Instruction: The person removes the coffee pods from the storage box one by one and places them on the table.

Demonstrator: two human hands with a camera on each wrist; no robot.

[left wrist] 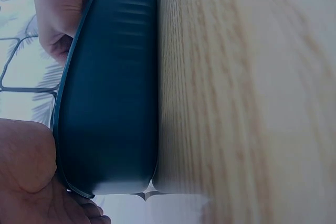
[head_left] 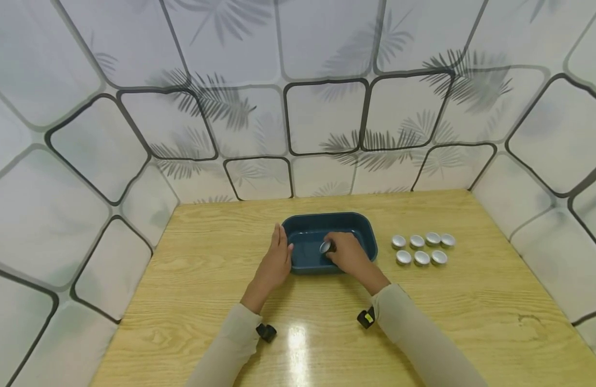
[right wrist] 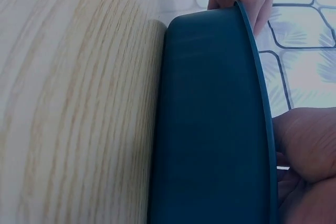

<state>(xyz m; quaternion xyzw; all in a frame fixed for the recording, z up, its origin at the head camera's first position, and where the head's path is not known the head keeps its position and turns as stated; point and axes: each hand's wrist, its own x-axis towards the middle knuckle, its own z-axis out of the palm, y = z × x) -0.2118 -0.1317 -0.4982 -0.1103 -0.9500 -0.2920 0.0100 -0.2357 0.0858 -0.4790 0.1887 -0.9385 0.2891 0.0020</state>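
A dark blue rectangular basin point(head_left: 303, 248) stands on the wooden table. My left hand point(head_left: 276, 259) rests against its left end with the fingers straight. Over the inside of the basin, my right hand point(head_left: 350, 255) pinches a small dark-sided cup point(head_left: 324, 247), its pale mouth tilted toward the left. In the right wrist view, the basin's outer wall point(right wrist: 215, 114) hides most of what the right hand point(right wrist: 310, 150) holds. The left wrist view shows the left hand point(left wrist: 26, 161) at the rim and the right hand point(left wrist: 60, 9) beyond it.
Several small cups with pale insides point(head_left: 421, 258) stand in two rows on the table point(head_left: 215, 242), right of the basin. White patterned fabric walls point(head_left: 327, 118) enclose the table at the back and both sides. Each wrist wears a small black camera point(head_left: 366, 318).
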